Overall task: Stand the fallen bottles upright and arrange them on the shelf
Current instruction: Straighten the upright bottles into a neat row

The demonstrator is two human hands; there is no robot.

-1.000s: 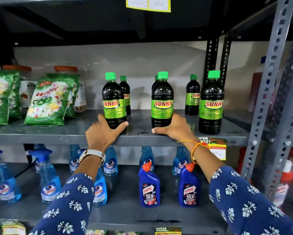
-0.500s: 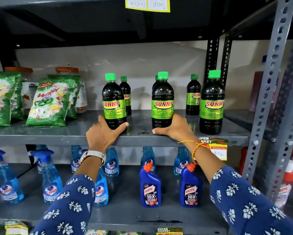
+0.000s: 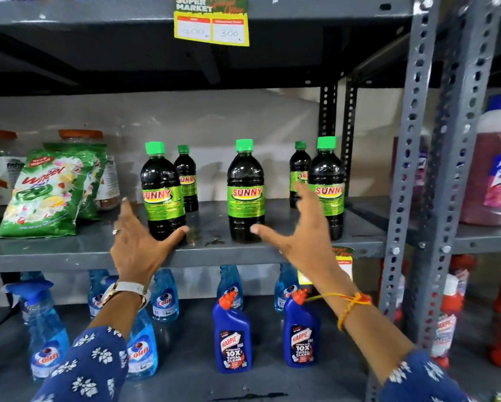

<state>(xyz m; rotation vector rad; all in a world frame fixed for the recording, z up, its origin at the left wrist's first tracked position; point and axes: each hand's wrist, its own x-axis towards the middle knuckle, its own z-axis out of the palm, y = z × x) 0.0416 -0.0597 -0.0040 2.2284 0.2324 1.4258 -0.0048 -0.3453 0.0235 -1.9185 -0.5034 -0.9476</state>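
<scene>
Bottles of dark Sunny liquid stand upright on the grey shelf (image 3: 69, 250). Left hand (image 3: 139, 245) is spread open, gripping nothing, thumb tip touching the base of the left front bottle (image 3: 162, 192). Right hand (image 3: 304, 236) is likewise open between the middle front bottle (image 3: 245, 190) and the right front bottle (image 3: 327, 187).

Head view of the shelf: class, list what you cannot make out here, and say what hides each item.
- Back right SUNNY bottle: its label is mostly covered by the right hand and the front right SUNNY bottle.
- Orange-lidded jars: mostly hidden behind the green detergent bags.
- Left price on the yellow tag: too faint to read.
- Pink bottle: label blurred, cut off by the right edge.
</scene>
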